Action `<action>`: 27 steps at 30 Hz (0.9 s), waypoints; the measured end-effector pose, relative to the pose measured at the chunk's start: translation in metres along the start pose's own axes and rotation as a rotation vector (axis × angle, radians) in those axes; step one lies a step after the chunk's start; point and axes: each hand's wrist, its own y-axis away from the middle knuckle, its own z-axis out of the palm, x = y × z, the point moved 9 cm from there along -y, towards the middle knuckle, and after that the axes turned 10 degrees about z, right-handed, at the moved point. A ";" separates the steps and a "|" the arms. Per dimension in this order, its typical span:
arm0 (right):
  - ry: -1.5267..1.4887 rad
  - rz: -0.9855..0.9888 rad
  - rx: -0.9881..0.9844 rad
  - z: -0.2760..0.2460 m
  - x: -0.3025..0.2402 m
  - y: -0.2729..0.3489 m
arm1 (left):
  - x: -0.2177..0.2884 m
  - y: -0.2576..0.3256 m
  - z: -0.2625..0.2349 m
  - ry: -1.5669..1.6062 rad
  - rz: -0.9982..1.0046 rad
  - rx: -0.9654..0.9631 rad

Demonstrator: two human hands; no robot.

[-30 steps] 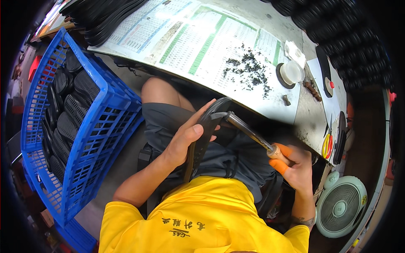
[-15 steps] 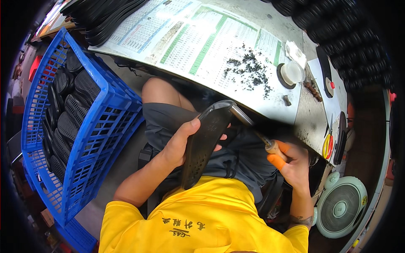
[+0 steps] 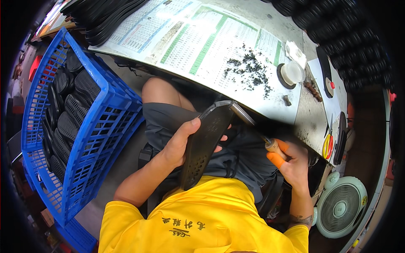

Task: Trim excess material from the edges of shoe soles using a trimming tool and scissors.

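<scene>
My left hand point(image 3: 182, 141) is wrapped round a black shoe sole point(image 3: 205, 143), thumb on its near side and fingertips showing past the other edge. The sole stands tilted over my lap, its rim and a patch of small holes visible. Closed round the wooden handle of a metal-shafted hand tool point(image 3: 244, 114) is my right hand point(image 3: 291, 159), with orange covers on the thumb and a finger. The tool's far end meets the upper rim of the sole; its exact tip shape I cannot make out.
At left a blue plastic crate point(image 3: 95, 135) holds several black soles. The paper-covered table point(image 3: 177, 25) ahead carries black scraps point(image 3: 253, 69), a clear round container point(image 3: 292, 72) and yellow-red scissors point(image 3: 327, 143). A pale green fan point(image 3: 341, 207) stands right; stacked black soles point(image 3: 114, 19) lie at far left.
The sole has turned slightly in my left hand, so its holes show more clearly. My right hand and the tool have barely shifted, the tool still at the upper rim.
</scene>
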 end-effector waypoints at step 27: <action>-0.078 0.177 -0.051 -0.002 0.012 0.002 | -0.001 -0.001 -0.010 -0.105 0.019 0.020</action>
